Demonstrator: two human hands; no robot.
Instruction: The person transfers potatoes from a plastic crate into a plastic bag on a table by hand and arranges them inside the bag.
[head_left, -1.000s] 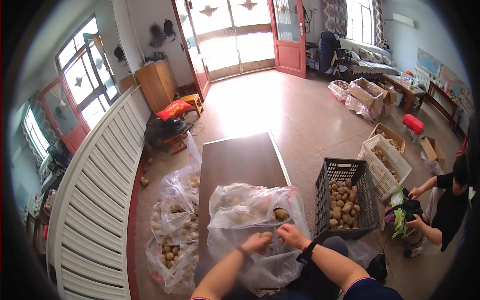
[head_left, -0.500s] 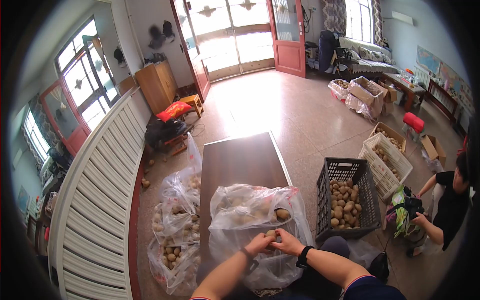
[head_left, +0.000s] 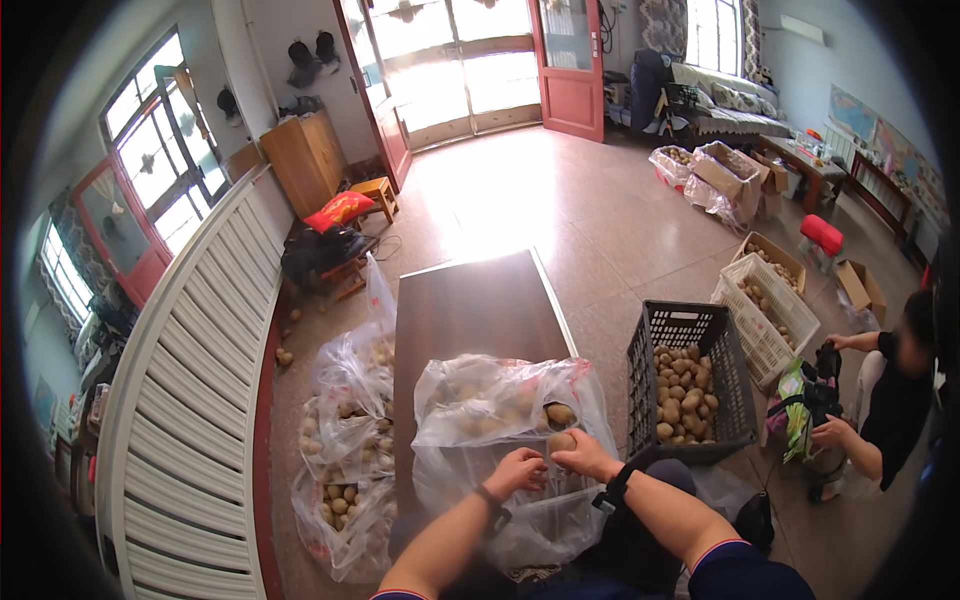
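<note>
In the head view, my right hand (head_left: 590, 460) grips a brown, oval kiwifruit (head_left: 562, 442) over the front of a clear plastic bag (head_left: 455, 460). To its left, my left hand (head_left: 517, 472) is empty, its fingers loosely bent and apart. The bag lies on a dark brown table (head_left: 470, 310) and has more brown fruit inside. One kiwifruit (head_left: 560, 414) shows at the bag's opening, just beyond my right hand. Right of the table stands a black plastic crate (head_left: 740, 400) partly filled with the same fruit.
More clear bags of fruit (head_left: 345, 440) stand left of the table, beside a white radiator (head_left: 190, 400). A white crate (head_left: 735, 275) and cardboard box (head_left: 790, 262) hold fruit at the right. A crouching person (head_left: 895, 400) handles a green-patterned bag (head_left: 797, 410).
My hands have separated. The kiwifruit, earlier between both hands, is now in my right hand alone, moved slightly right and away from me. The view has shifted slightly.
</note>
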